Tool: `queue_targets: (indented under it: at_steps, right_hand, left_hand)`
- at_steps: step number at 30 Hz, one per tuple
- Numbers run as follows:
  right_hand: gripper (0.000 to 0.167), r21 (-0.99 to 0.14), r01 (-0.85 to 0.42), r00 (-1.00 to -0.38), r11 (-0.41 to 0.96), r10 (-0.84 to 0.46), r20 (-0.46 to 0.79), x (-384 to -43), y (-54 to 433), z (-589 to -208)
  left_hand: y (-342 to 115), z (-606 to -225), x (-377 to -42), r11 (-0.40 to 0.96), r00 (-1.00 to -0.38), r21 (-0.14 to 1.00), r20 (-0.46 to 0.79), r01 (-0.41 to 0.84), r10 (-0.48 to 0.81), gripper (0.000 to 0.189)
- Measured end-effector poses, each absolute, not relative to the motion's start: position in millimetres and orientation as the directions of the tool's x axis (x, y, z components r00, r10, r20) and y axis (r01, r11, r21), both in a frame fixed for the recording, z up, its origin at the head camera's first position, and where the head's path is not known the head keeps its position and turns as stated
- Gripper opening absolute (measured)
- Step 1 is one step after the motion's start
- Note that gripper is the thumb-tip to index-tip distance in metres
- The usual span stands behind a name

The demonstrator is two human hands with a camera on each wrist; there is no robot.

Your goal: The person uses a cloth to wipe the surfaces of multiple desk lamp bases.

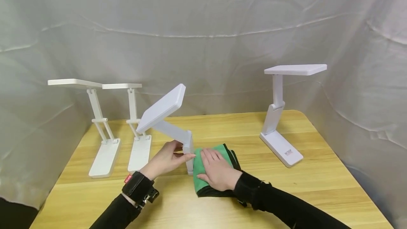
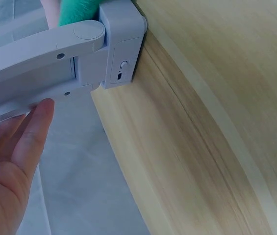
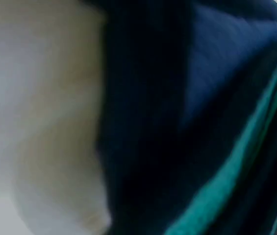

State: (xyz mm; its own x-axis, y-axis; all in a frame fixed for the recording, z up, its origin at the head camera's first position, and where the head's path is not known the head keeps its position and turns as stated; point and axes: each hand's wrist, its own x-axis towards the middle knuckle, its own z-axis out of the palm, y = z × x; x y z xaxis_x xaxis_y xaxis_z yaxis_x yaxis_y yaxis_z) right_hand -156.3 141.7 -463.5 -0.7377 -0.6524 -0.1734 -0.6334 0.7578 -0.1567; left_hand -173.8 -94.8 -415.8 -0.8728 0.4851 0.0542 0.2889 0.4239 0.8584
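– How is the head view lit?
– Brightly and evenly; a pale sheen is thrown on the tabletop [image 1: 181, 206] near its front, and soft shadows are cast.
– And the wrist views?
– In the left, a cooler tint is seen; in the right, the cloth [image 3: 214, 196] is darkened and badly blurred.

A: Cloth [image 1: 198, 167]: we note bright green, black edging [image 1: 211, 192].
B: Middle lamp [image 1: 162, 109]: we see plain white, faint lilac cast.
A: Right-hand lamp [image 1: 273, 117]: matching white, small dark-and-reddish print [image 1: 288, 152] on base [image 1: 279, 146].
B: Tabletop [image 1: 318, 179]: yellow-tan, streaked with darker and paler wood grain.
A: We log the backdrop [image 1: 203, 59] as silvery grey.
B: Right sleeve [image 1: 283, 200]: black. Left wrist strap [image 1: 138, 186]: black too, red tag [image 1: 128, 178] beside.
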Motion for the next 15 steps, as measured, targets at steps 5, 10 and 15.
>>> queue_targets:
  at_steps: [5,10,15]
  right_hand:
    - [0.086,-0.093,-0.702,-0.698,0.707,-0.707,-0.112,-157,162,-469]
    - [0.083,-0.143,-0.706,-0.691,0.694,-0.719,-0.073,-161,192,-472]
    - [0.071,-0.212,-0.623,-0.755,0.753,-0.650,-0.092,-169,179,-469]
  left_hand:
    - [-93,-415,-175,0.424,-0.866,0.851,0.067,0.309,0.495,0.061]
    - [-96,-414,-174,0.440,-0.877,0.848,0.059,0.296,0.476,0.061]
    - [-98,-414,-173,0.448,-0.876,0.843,0.055,0.298,0.478,0.060]
